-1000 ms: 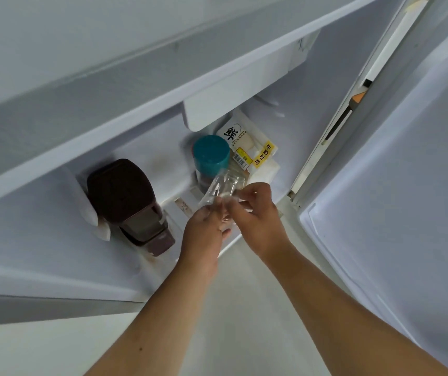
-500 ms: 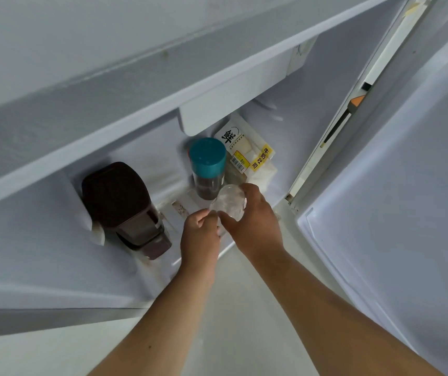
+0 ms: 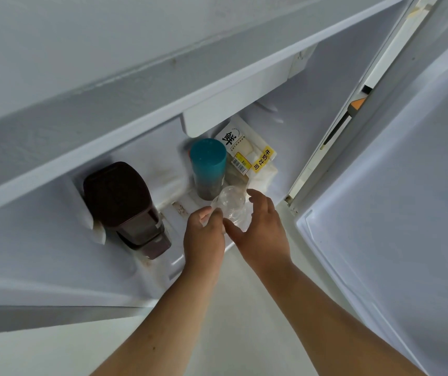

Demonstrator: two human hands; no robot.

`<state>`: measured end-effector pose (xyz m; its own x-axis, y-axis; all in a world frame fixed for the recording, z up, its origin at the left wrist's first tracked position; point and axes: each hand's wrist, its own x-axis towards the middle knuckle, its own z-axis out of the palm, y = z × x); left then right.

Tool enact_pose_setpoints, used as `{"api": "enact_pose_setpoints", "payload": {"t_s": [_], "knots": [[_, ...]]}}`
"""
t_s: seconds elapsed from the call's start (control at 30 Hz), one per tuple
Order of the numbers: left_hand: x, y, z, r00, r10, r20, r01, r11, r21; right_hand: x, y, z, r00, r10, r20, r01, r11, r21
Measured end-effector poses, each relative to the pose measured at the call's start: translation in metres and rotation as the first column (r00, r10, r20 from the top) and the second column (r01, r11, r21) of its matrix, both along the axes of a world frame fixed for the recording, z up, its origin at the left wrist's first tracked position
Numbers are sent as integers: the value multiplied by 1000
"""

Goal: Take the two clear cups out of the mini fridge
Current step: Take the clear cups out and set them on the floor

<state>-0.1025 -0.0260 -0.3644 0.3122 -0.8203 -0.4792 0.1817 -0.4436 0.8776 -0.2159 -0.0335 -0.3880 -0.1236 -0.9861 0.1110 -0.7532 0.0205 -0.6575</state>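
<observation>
Clear cups point(image 3: 230, 206) pinched by left hand point(image 3: 203, 237), right hand point(image 3: 260, 229) spread beside

Dim, bluish, evenly lit (slight motion blur; edges warp).

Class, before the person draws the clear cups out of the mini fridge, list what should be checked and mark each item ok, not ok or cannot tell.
1. Left hand grips a clear cup: ok.
2. Right hand closed on a cup: not ok, fingers spread open.
3. Both cups in hand: cannot tell, clear shapes overlap.
4. Fridge door open enough: ok.
5. Teal-lidded jar clear of the cup: cannot tell, it stands just behind.
6. Dark brown container out of the way: ok, off to the left.
</observation>
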Motion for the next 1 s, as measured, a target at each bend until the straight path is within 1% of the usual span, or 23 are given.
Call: {"api": "enact_pose_setpoints", "payload": {"t_s": [0.07, 0.17, 0.2, 0.27, 0.33, 0.4, 0.47, 0.57, 0.63, 0.73, 0.83, 0.9, 1.0], "knots": [[1, 3, 1, 1000, 9, 8, -8, 1000, -9, -3, 7, 9, 1000, 7, -24, -8, 999, -37], [6, 9, 4, 998, 51, 45, -50, 998, -28, -1, 16, 32, 998, 29, -53, -40, 973, -228], [8, 12, 8, 996, 87, 38, -84, 995, -58, 4, 16, 44, 998, 62, -27, -67, 961, -268], [11, 21, 18, 987, 163, 14, -159, 974, -164, 22, 13, 71, 983, 177, 49, -157, 948, -276], [12, 33, 35, 974, 216, -70, -227, 938, -263, 47, 5, 99, 963, 248, 102, -222, 951, -215], [14, 45, 52, 948, 255, -192, -301, 913, -276, 70, -8, 121, 943, 299, 146, -292, 954, -69], [18, 51, 66, 924, 329, -193, -367, 907, -208, 90, -21, 137, 921, 356, 160, -371, 926, 72], [28, 50, 78, 887, 436, -152, -456, 879, -141, 108, -38, 150, 885, 460, 78, -464, 852, 243], [34, 47, 81, 856, 489, -171, -507, 857, -89, 113, -44, 152, 862, 503, 68, -496, 807, 320], [39, 44, 83, 851, 504, -150, -517, 854, -65, 114, -48, 152, 848, 497, 185, -529, 768, 360], [37, 41, 86, 858, 493, -144, -507, 859, -79, 115, -50, 153, 851, 466, 240, -525, 755, 394], [36, 40, 88, 867, 483, -122, -494, 867, -74, 111, -52, 156, 862, 425, 275, -504, 769, 394], [31, 35, 90, 901, 418, -115, -428, 900, -79, 96, -58, 160, 879, 358, 314, -459, 810, 364]]}}
